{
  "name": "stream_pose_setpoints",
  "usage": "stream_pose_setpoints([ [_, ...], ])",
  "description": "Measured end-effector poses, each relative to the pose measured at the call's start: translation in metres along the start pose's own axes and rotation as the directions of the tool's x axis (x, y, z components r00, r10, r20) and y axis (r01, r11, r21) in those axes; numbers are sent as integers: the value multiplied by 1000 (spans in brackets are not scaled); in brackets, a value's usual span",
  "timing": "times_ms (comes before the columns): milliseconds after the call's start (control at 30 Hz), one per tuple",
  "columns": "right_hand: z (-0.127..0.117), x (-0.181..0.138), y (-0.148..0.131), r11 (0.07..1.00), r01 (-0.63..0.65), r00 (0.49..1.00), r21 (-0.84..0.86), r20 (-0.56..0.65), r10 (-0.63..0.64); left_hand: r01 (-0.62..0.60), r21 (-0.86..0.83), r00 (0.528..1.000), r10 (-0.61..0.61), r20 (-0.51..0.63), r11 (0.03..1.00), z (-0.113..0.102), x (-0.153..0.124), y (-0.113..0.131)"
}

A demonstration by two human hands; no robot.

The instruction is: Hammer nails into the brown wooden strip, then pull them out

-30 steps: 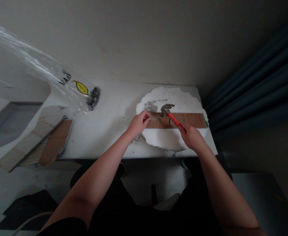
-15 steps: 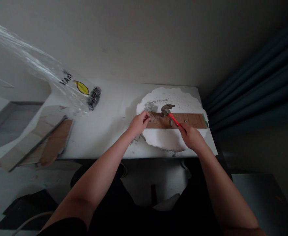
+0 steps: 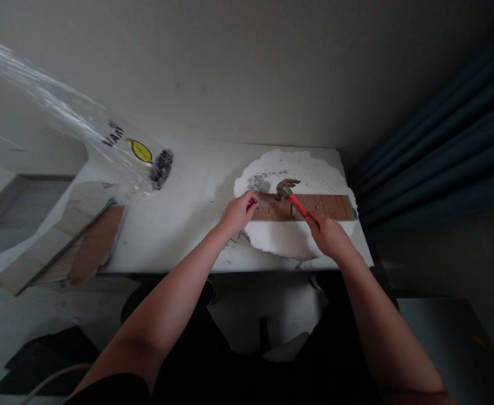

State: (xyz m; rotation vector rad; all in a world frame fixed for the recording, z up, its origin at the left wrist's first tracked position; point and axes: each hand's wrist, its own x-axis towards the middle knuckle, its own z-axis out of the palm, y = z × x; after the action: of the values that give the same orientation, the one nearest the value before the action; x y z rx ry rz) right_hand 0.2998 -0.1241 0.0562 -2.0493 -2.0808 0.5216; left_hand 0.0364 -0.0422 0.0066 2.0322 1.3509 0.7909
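Observation:
A claw hammer [image 3: 296, 203] with a red handle is gripped in my right hand [image 3: 327, 236], its metal head over a brown wooden board [image 3: 331, 206]. The board lies flat on a ragged-edged white slab [image 3: 267, 237] and carries small bits of debris. At the board's left end is my left hand [image 3: 240, 209], its fingers pinched together close to the surface. Whatever sits between those fingertips is too small to make out. Green shows along the board's right end.
A white table [image 3: 187, 208] stands against the wall. Clear plastic wrap with a yellow logo [image 3: 141, 151] lies at its left back. Broken board pieces [image 3: 97, 242] overhang the left edge. A dark blue curtain [image 3: 440, 124] hangs on the right.

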Motion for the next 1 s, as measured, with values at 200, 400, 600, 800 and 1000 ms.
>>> stream_pose_setpoints([
  [200, -9, -4, -5, 1000, 7, 999, 26, -47, -5, -34, 107, 999, 32, 19, 994, 1, 0, 0],
  [400, -28, -17, -23, 974, 100, 993, 206, -89, -83, -14, 73, 1000, 16, -17, 997, 7, -1, -6],
  [600, -28, -17, -38, 987, 138, 990, 81, -50, -134, 36, 40, 998, -33, -53, 999, 10, -1, -5],
  [800, -28, -16, -45, 990, 130, 992, 47, -12, -129, 36, 47, 997, -33, -71, 998, 10, -1, -6],
  [1000, -28, -19, -46, 992, 125, 992, 20, -22, -125, 65, 64, 996, -61, -70, 996, 9, 0, -6],
])
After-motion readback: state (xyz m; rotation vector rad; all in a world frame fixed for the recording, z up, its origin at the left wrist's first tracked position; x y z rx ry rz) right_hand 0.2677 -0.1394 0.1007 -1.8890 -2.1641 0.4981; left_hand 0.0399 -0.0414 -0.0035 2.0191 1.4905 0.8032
